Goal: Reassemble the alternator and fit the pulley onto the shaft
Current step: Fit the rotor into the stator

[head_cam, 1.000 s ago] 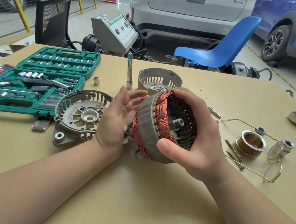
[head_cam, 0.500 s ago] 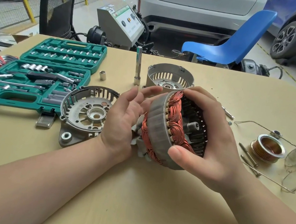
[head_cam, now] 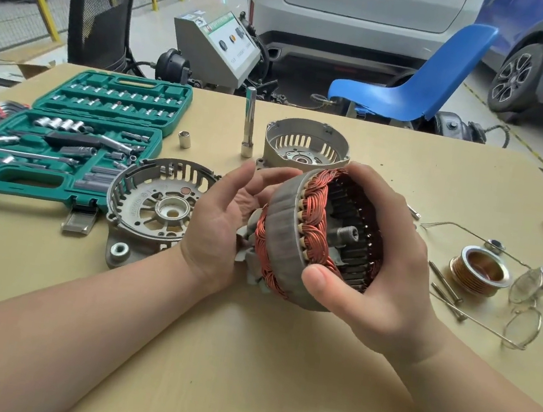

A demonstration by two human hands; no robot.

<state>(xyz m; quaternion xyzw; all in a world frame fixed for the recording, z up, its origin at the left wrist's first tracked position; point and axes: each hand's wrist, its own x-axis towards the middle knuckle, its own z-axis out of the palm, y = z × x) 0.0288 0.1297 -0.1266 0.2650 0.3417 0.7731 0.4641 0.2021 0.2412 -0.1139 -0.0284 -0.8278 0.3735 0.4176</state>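
The right hand (head_cam: 388,276) grips the stator (head_cam: 307,241) above the table (head_cam: 243,357), thumb on the near rim, fingers curled over the far rim. The left hand (head_cam: 222,230) cups its back, fingers relaxed and apart. The pulley (head_cam: 479,271) lies to the right.

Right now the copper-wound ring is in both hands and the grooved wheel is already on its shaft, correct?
Not quite. The head view shows the grooved wheel lying on the table, right of the copper-wound ring, whose shaft is bare.
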